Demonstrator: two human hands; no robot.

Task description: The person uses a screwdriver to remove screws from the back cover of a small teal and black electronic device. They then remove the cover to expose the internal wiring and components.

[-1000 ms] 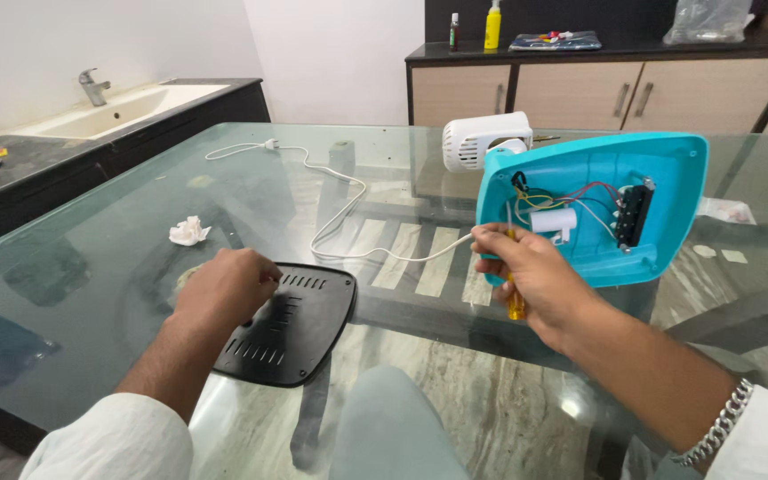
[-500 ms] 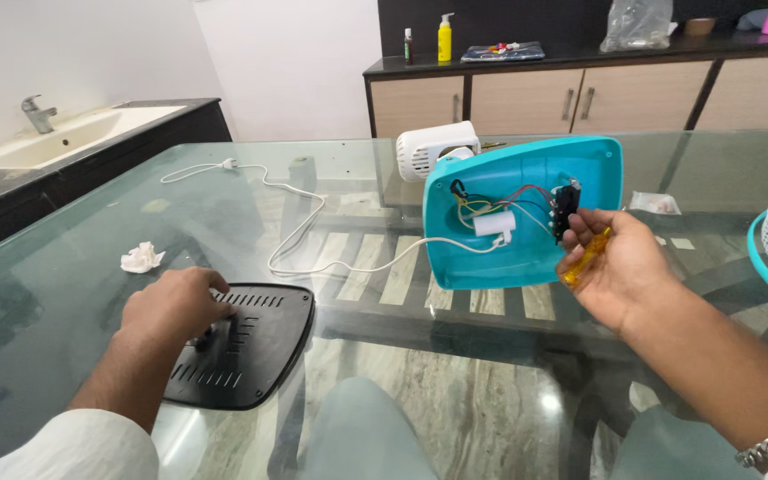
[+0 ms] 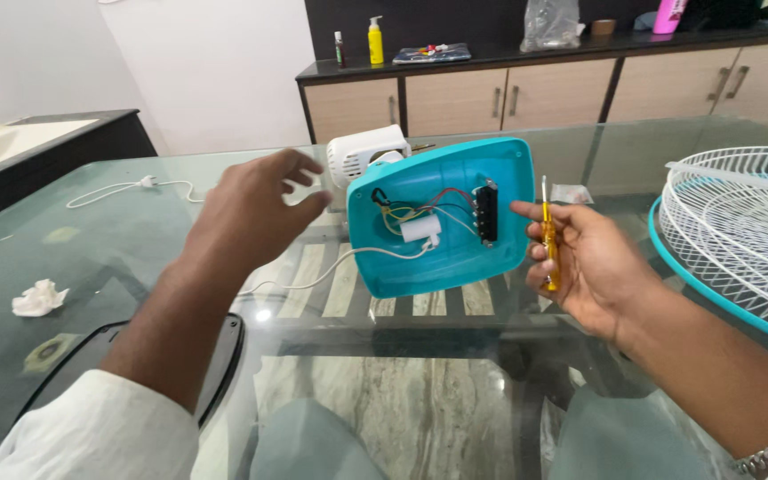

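My right hand grips a yellow-handled screwdriver, held upright, tip up, just beside the turquoise fan base. The base stands tilted on the glass bench, its open underside facing me — wires, a white capacitor and a black switch block exposed. My left hand hangs in the air, grip released, fingers spread, touching nothing, near the base's left edge. The black cover plate lies flat below my forearm. The step appears to be work inside the base, though no screw head is discernible. Good practice: steady the shell with the free hand first, keep the tip clear of the wires.
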